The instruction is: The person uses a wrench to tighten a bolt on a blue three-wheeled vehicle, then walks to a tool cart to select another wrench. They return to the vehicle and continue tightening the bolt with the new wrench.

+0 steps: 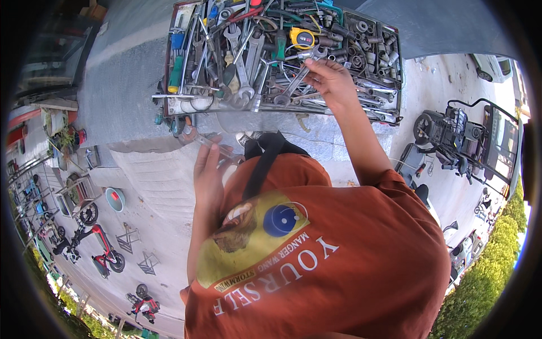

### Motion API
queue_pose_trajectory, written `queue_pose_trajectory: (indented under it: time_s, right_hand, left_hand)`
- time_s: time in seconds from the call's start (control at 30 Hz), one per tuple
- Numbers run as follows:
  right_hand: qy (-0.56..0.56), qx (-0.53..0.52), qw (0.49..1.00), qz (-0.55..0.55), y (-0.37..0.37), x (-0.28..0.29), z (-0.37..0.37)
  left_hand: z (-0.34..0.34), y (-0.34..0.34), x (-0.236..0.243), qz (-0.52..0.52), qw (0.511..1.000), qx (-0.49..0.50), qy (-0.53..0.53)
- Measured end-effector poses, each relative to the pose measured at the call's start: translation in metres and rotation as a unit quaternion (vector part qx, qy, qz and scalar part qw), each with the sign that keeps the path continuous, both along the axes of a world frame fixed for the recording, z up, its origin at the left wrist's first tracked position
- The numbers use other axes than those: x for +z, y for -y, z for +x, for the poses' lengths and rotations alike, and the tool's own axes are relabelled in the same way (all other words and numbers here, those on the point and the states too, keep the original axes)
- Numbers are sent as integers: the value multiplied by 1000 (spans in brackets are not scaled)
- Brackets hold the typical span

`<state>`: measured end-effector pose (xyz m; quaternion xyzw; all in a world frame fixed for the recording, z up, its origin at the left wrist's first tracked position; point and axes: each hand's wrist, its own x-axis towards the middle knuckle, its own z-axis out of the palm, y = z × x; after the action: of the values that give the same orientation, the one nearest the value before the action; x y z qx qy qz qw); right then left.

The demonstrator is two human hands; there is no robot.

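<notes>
My right hand (333, 82) is over the front of a wide tool tray (400, 85), thumb and fingers closed on a silver wrench (294, 85). The wrench slants down to the left above the other tools. Below the tray's left front edge, my left hand (206, 164) is closed on another wrench (195, 135), which is smeared by motion and stands apart from the tray. Large open-end wrenches (241, 70) lie in the tray left of my right hand. A yellow tape measure (302, 38) sits just beyond that hand.
Sockets (361, 59) fill the tray's right part. A green-handled screwdriver (175, 73) lies along its left side. On the ground to the left are a teal basin (115, 199) and a red scooter (107, 248). A dark three-wheeler (466, 133) stands at the right.
</notes>
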<state>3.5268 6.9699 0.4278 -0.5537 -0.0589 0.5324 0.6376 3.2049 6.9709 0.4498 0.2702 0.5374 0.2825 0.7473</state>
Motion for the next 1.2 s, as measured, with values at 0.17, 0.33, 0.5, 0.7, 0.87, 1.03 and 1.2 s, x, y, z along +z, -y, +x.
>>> queue_pose_trajectory:
  time_s: [0.17, 0.33, 0.5, 0.7, 0.87, 1.03, 1.2]
  right_hand:
    - [-32, 135, 990, -3, -18, -5, -40]
    - [-35, 221, 974, -10, -40, -1, -72]
    - [-41, 282, 958, -12, -51, 7, -99]
    - [-18, 365, 931, -13, -45, 7, -155]
    - [-2, 384, 923, -27, -24, 0, -187]
    - [-41, 338, 940, -36, -5, -6, -183]
    - [-51, 278, 959, -34, 8, -12, -174]
  left_hand:
    - [13, 1, -1, 2, 999, -4, 49]
    - [11, 16, 0, 19, 999, 29, 2]
    - [-4, 29, 8, -33, 990, 108, 80]
    - [-23, 51, 2, -48, 977, 183, 102]
    - [-33, 65, -1, -44, 978, 176, 102]
    - [-22, 65, 3, -46, 986, 151, 45]
    - [-13, 62, 10, -45, 992, 115, 9]
